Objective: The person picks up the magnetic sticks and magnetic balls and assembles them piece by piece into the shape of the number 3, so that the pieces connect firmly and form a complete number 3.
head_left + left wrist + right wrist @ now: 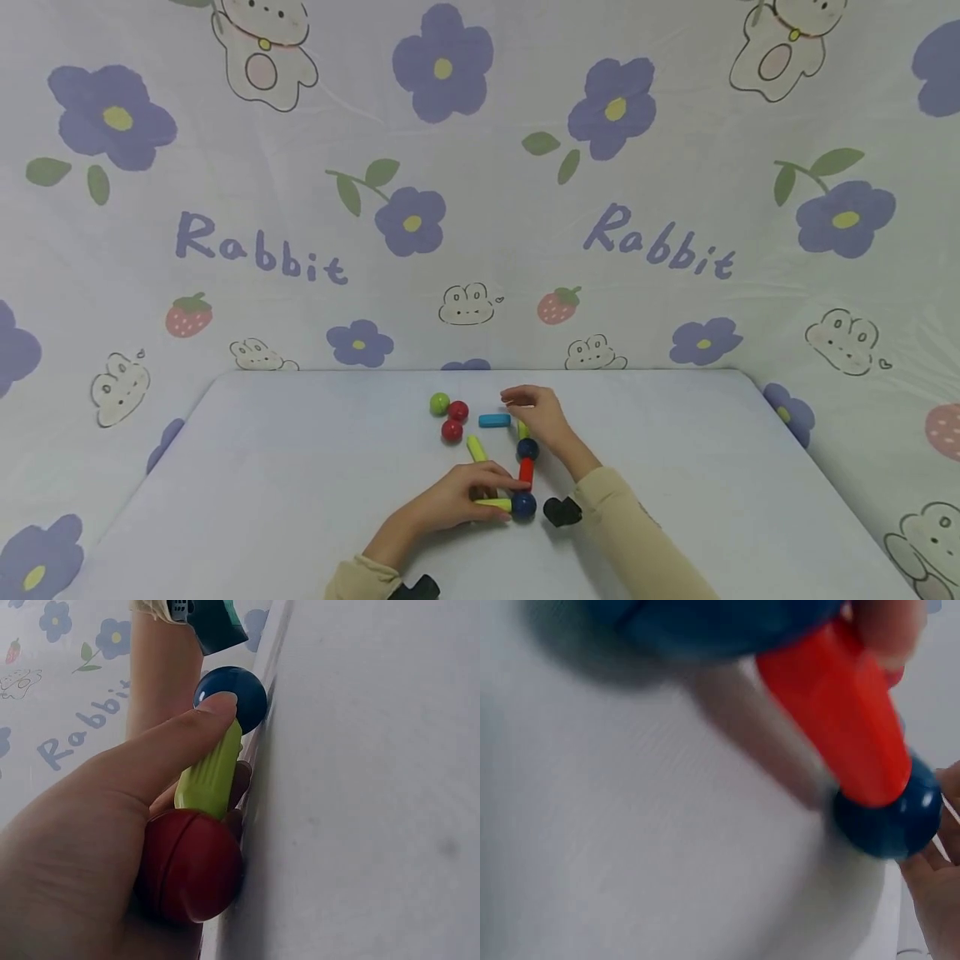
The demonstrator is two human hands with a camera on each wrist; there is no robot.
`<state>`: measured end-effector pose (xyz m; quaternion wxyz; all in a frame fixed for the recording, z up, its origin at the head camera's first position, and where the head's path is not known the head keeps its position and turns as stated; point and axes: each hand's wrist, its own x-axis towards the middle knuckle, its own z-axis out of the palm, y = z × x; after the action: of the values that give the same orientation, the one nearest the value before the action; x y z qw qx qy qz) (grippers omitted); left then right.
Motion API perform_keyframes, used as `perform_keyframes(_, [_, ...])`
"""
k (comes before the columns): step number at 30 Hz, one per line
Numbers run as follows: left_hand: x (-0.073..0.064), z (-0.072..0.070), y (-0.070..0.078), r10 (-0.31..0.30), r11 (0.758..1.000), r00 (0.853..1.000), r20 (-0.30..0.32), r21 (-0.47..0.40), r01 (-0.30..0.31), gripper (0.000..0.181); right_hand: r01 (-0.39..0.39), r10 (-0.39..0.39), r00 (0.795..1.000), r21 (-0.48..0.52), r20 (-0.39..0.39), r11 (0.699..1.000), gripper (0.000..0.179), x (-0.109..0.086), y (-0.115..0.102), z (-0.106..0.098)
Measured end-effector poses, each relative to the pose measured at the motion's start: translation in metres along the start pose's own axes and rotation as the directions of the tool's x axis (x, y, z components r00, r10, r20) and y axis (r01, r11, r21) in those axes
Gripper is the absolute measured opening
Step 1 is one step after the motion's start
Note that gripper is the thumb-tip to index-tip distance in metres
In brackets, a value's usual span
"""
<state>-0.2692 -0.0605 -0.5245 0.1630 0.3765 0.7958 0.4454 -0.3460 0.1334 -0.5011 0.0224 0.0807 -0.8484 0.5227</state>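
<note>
My left hand [468, 492] grips a yellow-green rod [210, 784], thumb along it, between a red ball [191, 870] and a dark blue ball [523, 506]. Its index fingertip touches a red rod [527, 473] that joins this ball to a second dark blue ball [528, 449]. Beyond that ball, another yellow-green rod [522, 430] runs up to my right hand [542, 417], whose fingers curve around its far end. That contact is partly hidden in both the head and right wrist views. A blue rod [494, 421] lies just left of the right fingertips.
A green ball [439, 404] and two red balls [452, 431] cluster left of the blue rod. A loose yellow-green rod [477, 448] lies beyond the left hand. The white table [300, 467] meets a rabbit-print cloth [480, 250] at its back edge.
</note>
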Motion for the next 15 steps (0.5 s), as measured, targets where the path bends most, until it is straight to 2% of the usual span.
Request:
perform_keyframes(3, [0.000,0.001,0.001,-0.005,1.000,1.000,-0.006,-0.005,0.005,0.042,-0.053,0.053,0.998,-0.034,-0.016,0.998,0.024,-0.003,0.003,-0.003])
perform_keyframes(6, [0.000,0.001,0.002,-0.009,1.000,1.000,-0.012,-0.010,0.009,0.042,-0.092,0.092,0.995,-0.009,-0.025,0.996,0.021,-0.005,0.005,-0.007])
perform_keyframes(8, [0.001,0.001,0.002,-0.012,1.000,1.000,-0.014,-0.009,0.012,0.042,-0.130,0.132,0.991,0.051,-0.029,0.990,0.020,-0.005,0.007,-0.010])
perform_keyframes(11, [0.001,0.001,0.003,-0.015,1.000,1.000,-0.015,-0.011,0.015,0.042,-0.187,0.198,0.979,0.199,-0.036,0.962,0.024,-0.006,0.011,-0.013])
perform_keyframes(15, [0.001,0.002,0.002,-0.015,1.000,1.000,-0.015,-0.014,0.015,0.041,-0.204,0.230,0.972,0.333,-0.041,0.921,0.030,-0.006,0.018,-0.012])
